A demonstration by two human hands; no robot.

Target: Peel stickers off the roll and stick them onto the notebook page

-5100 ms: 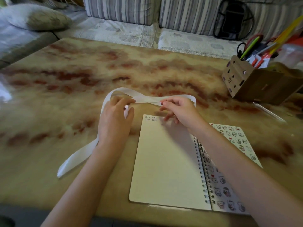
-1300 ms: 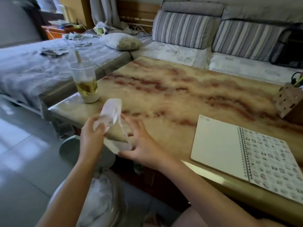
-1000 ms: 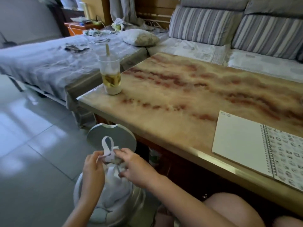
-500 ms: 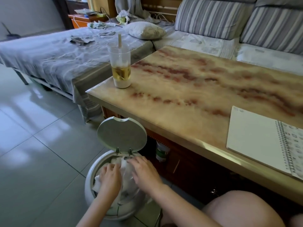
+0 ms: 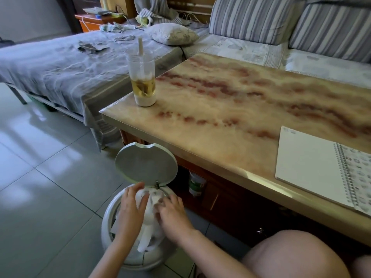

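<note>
— Two hands down near the floor. What are they doing?

— Both are over the round white bin (image 5: 112,233), just beside the person's bare knee (image 5: 291,255). The left hand (image 5: 131,207) has its fingers (image 5: 140,199) straight and close together, pressing on a crumpled white paper strip (image 5: 149,217) that sticks out of the bin. The right hand (image 5: 174,215) has its fingers bent down onto the same strip. Whether they pinch it or only push, I cannot tell.

— So no peeling?

— None at this moment. I'd call it a clearing-up step, since the strip looks like used backing paper going into the rubbish. The lid (image 5: 145,163) stands open just behind the hands.

— And the notebook?

— Up on the table (image 5: 220,109), well apart from both hands. The notebook (image 5: 305,167) lies open with its blank left page upward. A few small marks sit in that page's far corner, too small to read. I see no fresh stickers anywhere.

— Next move?

— Probably let go of the strip, return to the table and find more stickers, because most of that page looks bare.

— Anything further off?

— A plastic cup (image 5: 143,81) with a straw stands on the table's left corner. Beyond it are a bed (image 5: 60,67) and a striped sofa (image 5: 261,21).
</note>
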